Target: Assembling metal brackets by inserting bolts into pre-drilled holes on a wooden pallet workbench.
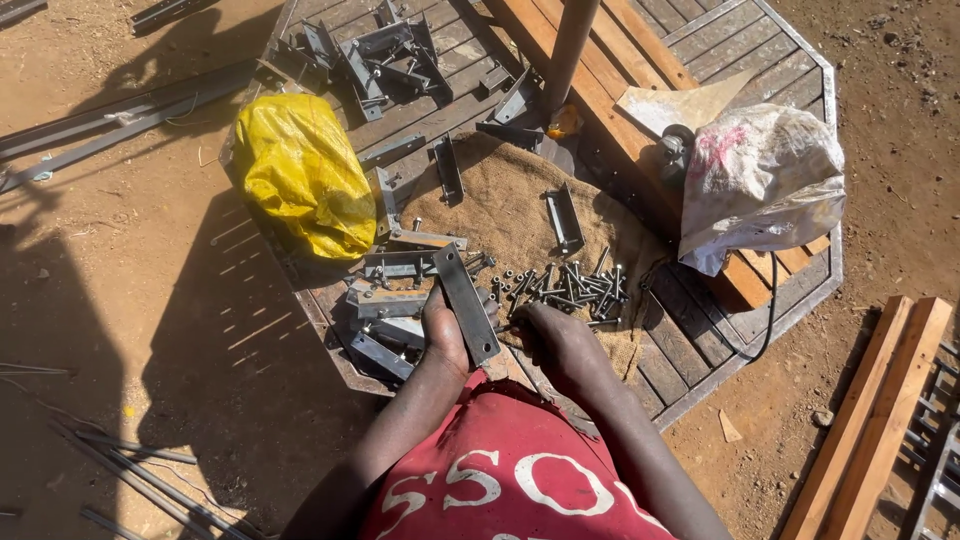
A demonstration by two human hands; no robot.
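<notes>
Left of centre: yellow bag (303, 172) on the slatted bench (700, 330), soft and slack. Below it, a heap of brackets (388, 300) at the bench's near edge.

Left hand (445, 335) closed round the lower half of a flat steel bar (466, 302), held tilted just above the heap. Judged stiff, fairly heavy, sharp-edged — best gripped mid-length across the flat faces, clear of the cut ends.

Right hand (560, 345) resting on the burlap (510, 215), fingers curled at the near edge of the bolts (572, 285); closed or empty cannot be told. Bolts small, hard, prone to roll — pinched singly by the shank.

Far right: white sack (762, 180).
</notes>
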